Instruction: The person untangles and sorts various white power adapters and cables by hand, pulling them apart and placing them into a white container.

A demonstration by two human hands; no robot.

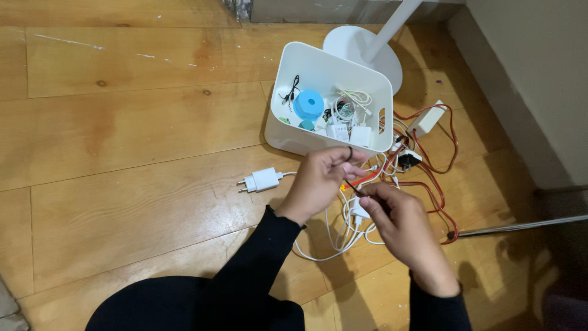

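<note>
From the head view, the left hand (320, 181) and the right hand (401, 224) meet over a wooden floor (122, 135), each with fingertips pinched together on a thin dark cable (354, 187) stretched between them. Just beneath lies a tangle of white and red cords (429, 184), with a white plug adapter (260, 180) to the left. Just beyond the hands stands a white bin (331, 73) holding chargers and a blue round object (308, 104).
</note>
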